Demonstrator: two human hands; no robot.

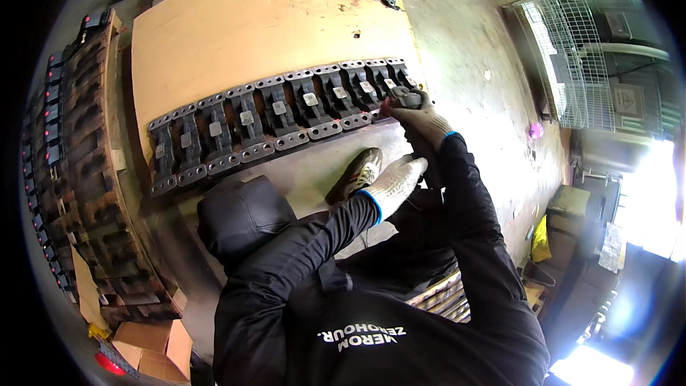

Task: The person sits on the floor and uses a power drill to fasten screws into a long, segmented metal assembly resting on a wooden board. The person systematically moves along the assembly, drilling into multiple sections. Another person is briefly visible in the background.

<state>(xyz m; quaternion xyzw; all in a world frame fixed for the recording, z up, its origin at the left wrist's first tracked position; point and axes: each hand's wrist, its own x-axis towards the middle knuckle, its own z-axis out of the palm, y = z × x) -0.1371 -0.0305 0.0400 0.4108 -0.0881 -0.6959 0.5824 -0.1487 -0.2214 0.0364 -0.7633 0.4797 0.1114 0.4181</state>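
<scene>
At the right end of the row of dark metal brackets (282,118) on the plywood sheet (250,28), the right hand (418,118) grips a small grey tool (409,98) — mostly hidden — while the left hand (393,182) hangs loosely open just below.

Cardboard box (153,350): brown, flaps open, at seven o'clock near the lower rim, beside a red round object too cut off to identify.

Small labels (246,118): pale grey squares, one on each dark metal link of the row lying across the board, running from nine o'clock toward one o'clock.

Sign (627,100): pale rectangle bearing a triangular mark, at three o'clock behind the wire cage.

Papers (611,246): whitish sheets at four o'clock; detail too blurred to tell.
</scene>
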